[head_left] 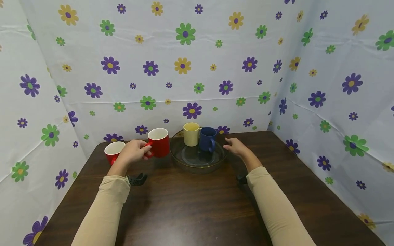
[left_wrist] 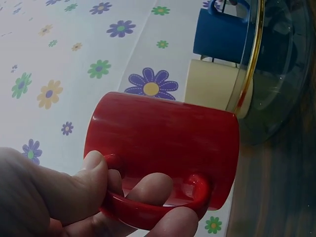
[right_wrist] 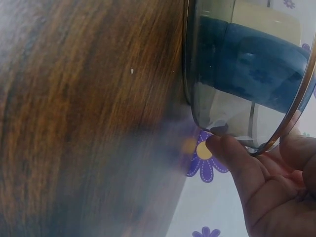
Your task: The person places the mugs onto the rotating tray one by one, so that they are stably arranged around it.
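My left hand (head_left: pixel 135 152) grips a red mug (head_left: pixel 160 145) by its handle, left of a clear glass bowl (head_left: pixel 197 168). In the left wrist view, the fingers pass through the handle (left_wrist: pixel 148 211) and the thumb lies at its upper end. Inside the bowl stand a cream mug (head_left: pixel 191 135) and a blue mug (head_left: pixel 207 140), side by side. My right hand (head_left: pixel 237 149) holds the bowl's right side, with thumb by the rim (right_wrist: pixel 291 118) and fingers along the outer wall. A second red mug (head_left: pixel 113 150) is partly hidden behind the left hand.
Everything stands toward the far edge of a dark wooden table (head_left: pixel 197 208). A white sheet with printed flowers (head_left: pixel 184 68) hangs behind the table and along both sides. Dark wrist bands (head_left: pixel 138 179) show below the sleeves.
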A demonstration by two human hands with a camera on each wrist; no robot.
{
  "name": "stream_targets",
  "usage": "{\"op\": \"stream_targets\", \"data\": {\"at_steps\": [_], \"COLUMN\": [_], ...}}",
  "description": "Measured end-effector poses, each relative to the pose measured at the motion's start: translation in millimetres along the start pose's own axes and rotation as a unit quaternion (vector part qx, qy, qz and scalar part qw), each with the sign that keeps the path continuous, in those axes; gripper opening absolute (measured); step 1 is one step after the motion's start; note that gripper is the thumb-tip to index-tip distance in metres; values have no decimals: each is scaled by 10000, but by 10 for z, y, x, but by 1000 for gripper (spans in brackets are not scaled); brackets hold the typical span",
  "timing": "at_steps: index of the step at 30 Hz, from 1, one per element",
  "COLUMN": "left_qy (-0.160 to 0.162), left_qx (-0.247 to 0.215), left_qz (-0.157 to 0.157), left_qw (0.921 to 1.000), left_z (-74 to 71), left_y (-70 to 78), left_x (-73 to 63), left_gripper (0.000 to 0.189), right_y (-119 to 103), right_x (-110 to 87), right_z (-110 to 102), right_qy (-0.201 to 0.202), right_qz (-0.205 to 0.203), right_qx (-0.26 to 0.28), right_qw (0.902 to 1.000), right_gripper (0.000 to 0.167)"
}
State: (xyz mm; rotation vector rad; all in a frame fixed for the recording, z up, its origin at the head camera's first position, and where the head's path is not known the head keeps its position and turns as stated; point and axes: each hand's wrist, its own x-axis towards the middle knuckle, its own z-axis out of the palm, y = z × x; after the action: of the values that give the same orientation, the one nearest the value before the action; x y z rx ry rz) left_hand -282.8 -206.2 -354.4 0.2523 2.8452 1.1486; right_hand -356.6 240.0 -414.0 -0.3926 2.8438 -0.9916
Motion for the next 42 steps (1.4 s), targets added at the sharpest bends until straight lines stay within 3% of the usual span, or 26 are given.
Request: {"op": "stream_targets", "data": {"at_steps": [9,26,34,42], "left_qy": [-32,-220,-280,-366], "left_qx": [50,-105,-153,-74], "left_qz": [210,273,576,673], "left_qw": [9998,9993,9978,9970], "left_z": [-35,-11,47,80], "left_y": [55,111,129,158], "left_x": [-3,104,159,213], "left_gripper": [31,28,26,24], "right_y": [-11,10,3,28], "right_x": [-8,33,31,52], "right_z": [-3,-10,-12,-8], "right_qy": [-25,50,22,23], "right_qz": [-31,-40,-51,28], "right_qx": [36,-130,-133,-70], "right_qw": [10000,9999,9999,10000], "right_gripper": [55,55,55,56]}}
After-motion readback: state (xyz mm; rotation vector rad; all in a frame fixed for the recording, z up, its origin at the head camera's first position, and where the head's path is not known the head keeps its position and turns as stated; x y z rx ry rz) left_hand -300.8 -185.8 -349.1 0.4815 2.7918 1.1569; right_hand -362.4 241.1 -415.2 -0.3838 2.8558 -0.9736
